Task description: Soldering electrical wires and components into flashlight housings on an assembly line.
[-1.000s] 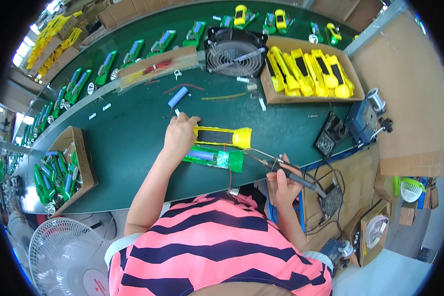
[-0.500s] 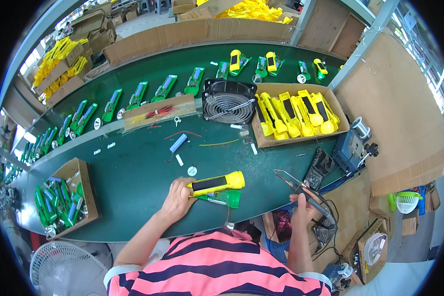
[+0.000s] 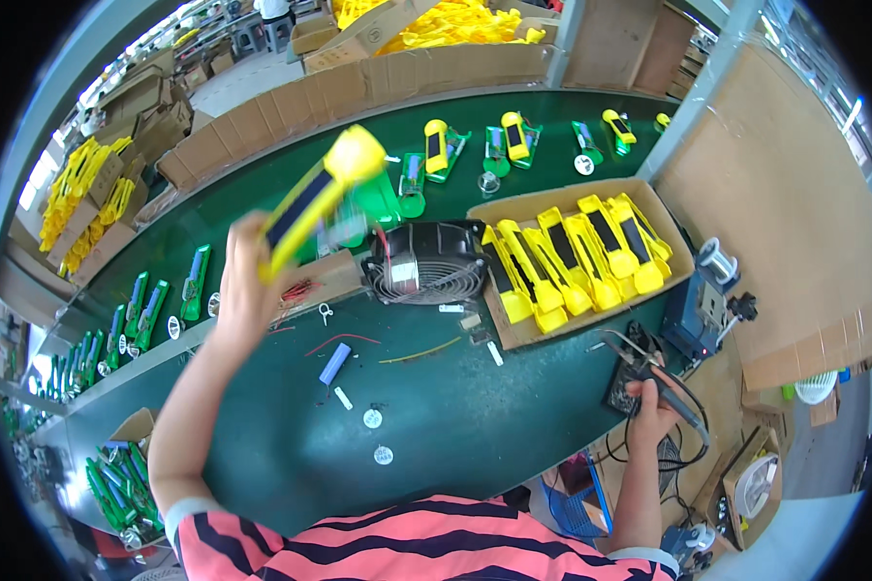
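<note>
A yellow casing with a dark panel was held aloft in the upper left of the frame, its narrow end grasped by the fingers of the left hand, which was blurred. A green part, also blurred, was seen just beside the casing. At the right of the frame, a soldering iron was gripped in the fingers of the right hand, its thin tip pointed toward the upper left. On the green surface, a blue cylinder and two white discs were spread near the middle. A black fan was placed above them, and further yellow casings were packed in a carton right of centre.
</note>
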{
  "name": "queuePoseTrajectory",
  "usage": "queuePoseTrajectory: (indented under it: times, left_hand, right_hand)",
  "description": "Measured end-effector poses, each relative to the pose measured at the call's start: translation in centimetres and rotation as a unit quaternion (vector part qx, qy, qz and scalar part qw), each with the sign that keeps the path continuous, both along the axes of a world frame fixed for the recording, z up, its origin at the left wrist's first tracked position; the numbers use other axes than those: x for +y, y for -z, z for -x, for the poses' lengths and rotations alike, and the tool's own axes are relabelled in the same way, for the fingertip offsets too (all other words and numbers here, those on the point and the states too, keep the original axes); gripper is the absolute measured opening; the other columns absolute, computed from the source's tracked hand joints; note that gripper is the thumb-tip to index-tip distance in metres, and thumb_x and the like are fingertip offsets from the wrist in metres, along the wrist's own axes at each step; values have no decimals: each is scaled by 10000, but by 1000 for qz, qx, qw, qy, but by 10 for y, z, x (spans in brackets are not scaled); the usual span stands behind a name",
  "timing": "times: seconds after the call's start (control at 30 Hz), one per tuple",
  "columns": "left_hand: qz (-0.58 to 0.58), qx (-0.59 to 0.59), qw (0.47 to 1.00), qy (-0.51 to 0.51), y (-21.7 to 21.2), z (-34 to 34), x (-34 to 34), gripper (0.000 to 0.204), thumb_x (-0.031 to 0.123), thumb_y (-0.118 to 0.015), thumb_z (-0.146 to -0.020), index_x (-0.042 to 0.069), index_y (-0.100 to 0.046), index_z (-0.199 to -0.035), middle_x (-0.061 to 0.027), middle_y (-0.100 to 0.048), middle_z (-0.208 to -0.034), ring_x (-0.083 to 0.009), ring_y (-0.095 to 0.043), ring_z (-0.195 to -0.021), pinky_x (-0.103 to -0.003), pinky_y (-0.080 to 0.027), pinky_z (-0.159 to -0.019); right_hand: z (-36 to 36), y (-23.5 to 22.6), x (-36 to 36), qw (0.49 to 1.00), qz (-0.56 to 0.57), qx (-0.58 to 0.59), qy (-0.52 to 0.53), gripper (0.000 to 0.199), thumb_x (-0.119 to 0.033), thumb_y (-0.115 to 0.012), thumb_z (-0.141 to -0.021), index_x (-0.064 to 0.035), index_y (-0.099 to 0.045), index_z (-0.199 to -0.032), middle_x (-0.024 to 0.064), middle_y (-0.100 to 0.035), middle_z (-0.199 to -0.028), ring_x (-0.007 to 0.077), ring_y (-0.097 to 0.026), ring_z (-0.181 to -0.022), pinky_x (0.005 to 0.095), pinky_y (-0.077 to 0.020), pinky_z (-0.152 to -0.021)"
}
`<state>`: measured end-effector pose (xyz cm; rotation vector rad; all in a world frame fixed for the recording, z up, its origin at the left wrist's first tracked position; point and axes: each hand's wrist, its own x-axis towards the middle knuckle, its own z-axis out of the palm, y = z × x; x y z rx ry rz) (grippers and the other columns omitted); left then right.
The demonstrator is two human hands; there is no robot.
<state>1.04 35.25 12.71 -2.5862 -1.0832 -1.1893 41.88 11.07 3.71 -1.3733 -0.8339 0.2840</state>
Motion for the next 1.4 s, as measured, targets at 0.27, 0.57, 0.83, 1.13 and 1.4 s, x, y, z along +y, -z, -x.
queuePoseTrajectory:
  times: [0.27,0.57,0.83,1.13,1.4]
  left_hand:
    - [202,-50,943,-261,138,-16,233,457,114,-719,-651,36,-380,-947,-202,-489,-937,-373,-546,-842,-400,-491,-715]
    - [-139,454,878,62,117,-65,232,312,121,-515,-774,95,-460,-1080,-120,-324,-1346,-297,-305,-1249,-426,-285,-1011]
    - [-147,156,975,61,30,-40,163,395,65,-628,-627,27,-446,-975,-186,-431,-1242,-334,-399,-1182,-449,-321,-997]
    - [-44,222,968,103,-87,-5,-109,750,86,-706,-490,32,-403,-1174,-90,-513,-683,-287,-512,-611,-381,-417,-583]
    - [81,382,910,141,107,-2,-306,556,143,-448,-755,134,-373,-1307,-12,-465,-566,-144,-454,-503,-289,-316,-509]
  right_hand:
    - [-21,-36,95,991,9,-136,5,224,-54,-472,-879,5,-437,-1092,116,-617,-786,116,-554,-598,212,-448,-592]
    - [-112,-56,198,869,236,-430,-55,701,-27,-651,-607,-66,-333,-1231,162,-501,-1163,334,-462,-1108,343,-351,-957]
    - [-114,-20,189,838,317,-442,-24,628,-62,-548,-695,-178,-285,-1254,245,-557,-975,396,-565,-869,442,-444,-749]
    - [-84,5,118,931,39,-361,43,480,67,-409,-812,-106,-346,-1255,132,-481,-1168,224,-474,-1067,298,-356,-925]
    - [62,-3,-14,955,27,-274,-109,516,25,-613,-735,7,-381,-1196,144,-440,-1182,243,-457,-1102,326,-399,-897]
